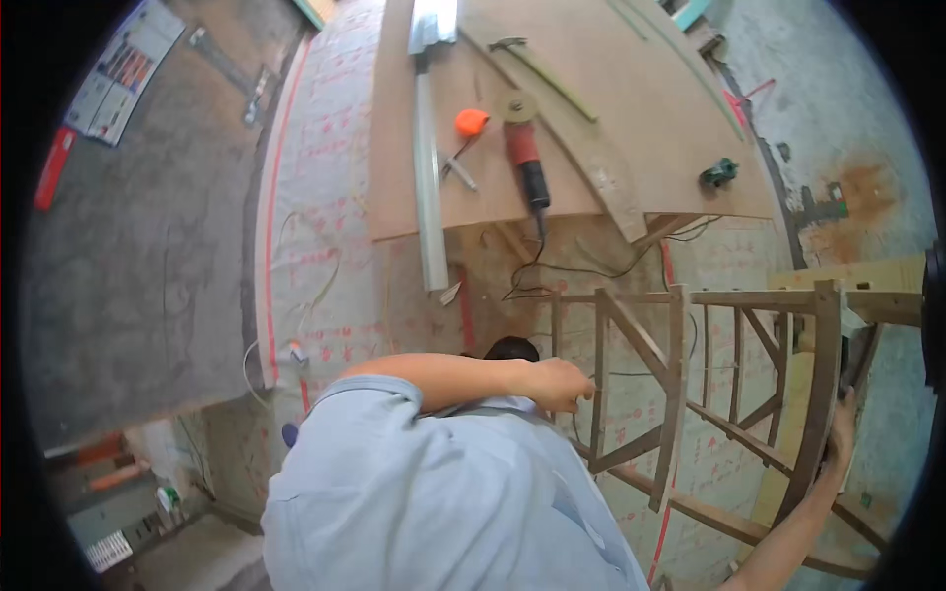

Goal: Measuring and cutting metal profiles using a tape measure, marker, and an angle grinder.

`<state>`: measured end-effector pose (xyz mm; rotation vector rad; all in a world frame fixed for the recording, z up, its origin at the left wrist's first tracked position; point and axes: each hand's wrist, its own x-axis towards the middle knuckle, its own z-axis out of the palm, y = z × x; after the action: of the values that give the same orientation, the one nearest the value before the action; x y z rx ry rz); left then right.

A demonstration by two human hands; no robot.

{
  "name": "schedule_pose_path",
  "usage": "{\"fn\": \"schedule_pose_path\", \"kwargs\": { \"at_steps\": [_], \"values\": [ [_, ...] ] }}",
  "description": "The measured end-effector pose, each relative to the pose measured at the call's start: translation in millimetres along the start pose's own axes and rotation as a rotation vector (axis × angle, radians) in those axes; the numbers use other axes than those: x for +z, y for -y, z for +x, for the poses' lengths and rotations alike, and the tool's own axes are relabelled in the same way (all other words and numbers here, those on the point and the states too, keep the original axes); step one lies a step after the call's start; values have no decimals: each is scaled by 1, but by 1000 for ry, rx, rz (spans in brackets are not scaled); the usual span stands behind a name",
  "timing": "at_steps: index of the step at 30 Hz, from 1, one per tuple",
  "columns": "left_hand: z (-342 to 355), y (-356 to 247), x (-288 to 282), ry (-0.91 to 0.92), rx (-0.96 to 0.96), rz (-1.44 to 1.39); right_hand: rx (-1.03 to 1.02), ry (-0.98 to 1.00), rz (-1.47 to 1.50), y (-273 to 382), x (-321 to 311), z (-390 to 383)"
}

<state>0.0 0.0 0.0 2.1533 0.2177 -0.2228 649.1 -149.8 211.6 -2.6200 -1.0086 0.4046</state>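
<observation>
My left arm reaches across my body, and my left hand (562,384) is closed in a fist. Whatever it may hold is too small or hidden to make out. Just right of it stands a wooden trestle frame (678,394) of upright posts, rails and diagonal braces. At the far right, my right hand (841,433) is curled against the outer side of the frame's thick end post (816,394). Its fingers are partly hidden, and a dark, narrow thing (844,353) shows just beyond them. What this is I cannot tell.
A plywood board (680,108) ahead bears an angle grinder (522,148), hammer (542,77), orange tape measure (472,122), long metal profile (428,177), wooden plank (581,148) and small green tool (719,173). A black cord (581,269) trails below. Printed sheeting (315,197) covers the floor.
</observation>
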Motion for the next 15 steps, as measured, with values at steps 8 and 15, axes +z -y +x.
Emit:
{"fn": "schedule_pose_path", "kwargs": {
  "at_steps": [8, 15],
  "values": [
    [-163, 28, 38, -172, -444, -269, -539, -987, -17, 210, 77, -221],
    [-228, 49, 25, -318, -321, -269, -272, 398, 644, 358, 387, -332]
  ]
}}
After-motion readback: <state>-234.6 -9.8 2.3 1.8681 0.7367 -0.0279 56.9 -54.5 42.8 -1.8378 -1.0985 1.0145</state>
